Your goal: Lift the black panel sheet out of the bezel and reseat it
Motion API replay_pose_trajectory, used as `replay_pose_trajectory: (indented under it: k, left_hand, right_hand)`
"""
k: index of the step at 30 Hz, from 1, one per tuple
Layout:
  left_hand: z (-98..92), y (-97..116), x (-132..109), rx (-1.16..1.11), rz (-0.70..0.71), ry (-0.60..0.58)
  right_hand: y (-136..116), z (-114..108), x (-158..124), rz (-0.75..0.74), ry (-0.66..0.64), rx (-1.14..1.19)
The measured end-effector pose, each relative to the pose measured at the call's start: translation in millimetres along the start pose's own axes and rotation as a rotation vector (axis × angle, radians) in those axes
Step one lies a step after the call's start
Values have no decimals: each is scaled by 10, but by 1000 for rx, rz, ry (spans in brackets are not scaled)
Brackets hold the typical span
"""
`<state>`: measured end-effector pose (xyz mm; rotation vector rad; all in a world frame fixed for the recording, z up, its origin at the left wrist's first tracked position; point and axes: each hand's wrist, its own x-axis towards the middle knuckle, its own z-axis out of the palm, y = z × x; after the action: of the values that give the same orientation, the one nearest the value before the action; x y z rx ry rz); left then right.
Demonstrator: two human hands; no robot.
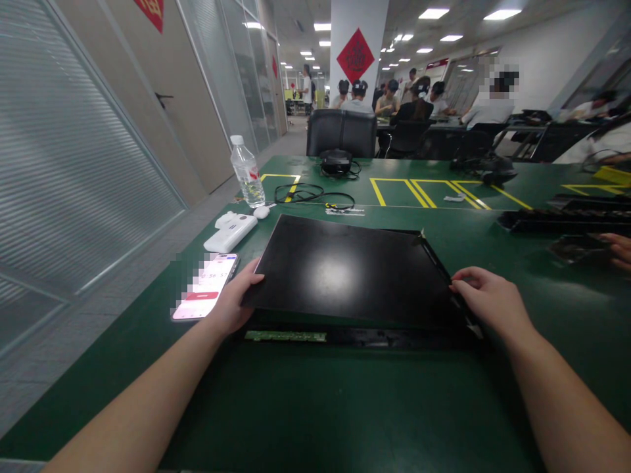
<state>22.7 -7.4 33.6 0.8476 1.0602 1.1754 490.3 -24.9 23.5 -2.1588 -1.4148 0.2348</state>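
A flat black display panel (340, 269) lies tilted over a shallow black frame (389, 338), its left side raised. My left hand (239, 295) is closed on the panel's left edge, thumb on top and fingers underneath, partly hidden. At the right side, the fingertips of my right hand (486, 295) pinch the rim of the black frame, close to the panel's edge. A narrow green circuit board (286, 336) shows along the frame's near side. Small pale bits stick out at two right-hand corners of the frame.
Left of the panel are a lit phone (210, 286), a white device (231, 233) and a water bottle (247, 174). A black cable (315, 194) lies behind on the green table (345, 407). Dark long parts (566, 220) and another person's hand (618, 248) are at right.
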Motion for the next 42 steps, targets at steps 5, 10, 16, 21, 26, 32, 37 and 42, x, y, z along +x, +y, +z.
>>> replay_pose_trajectory:
  k: [5, 10, 16, 21, 26, 32, 37, 42]
  left_hand:
    - [4, -4, -3, 2, 6, 2]
    - [4, -2, -11, 7, 11, -14]
    - [5, 5, -9, 31, 23, -15]
    - [25, 6, -9, 93, 25, 9]
    - [34, 13, -12, 96, 20, 26]
    - [31, 14, -11, 127, 38, 18]
    - [25, 7, 0, 121, 30, 16]
    - [32, 1, -1, 80, 24, 13]
  right_hand:
    - [-34, -14, -20, -11, -10, -31]
    - [-57, -24, -40, -32, -14, -52]
    - [-8, -14, -7, -34, 2, -27]
    - [42, 13, 27, -35, 12, -22]
    - [54, 26, 33, -42, 13, -23]
    - [39, 31, 32, -31, 18, -6]
    - [29, 24, 29, -25, 14, -4]
    - [26, 31, 29, -15, 10, -5]
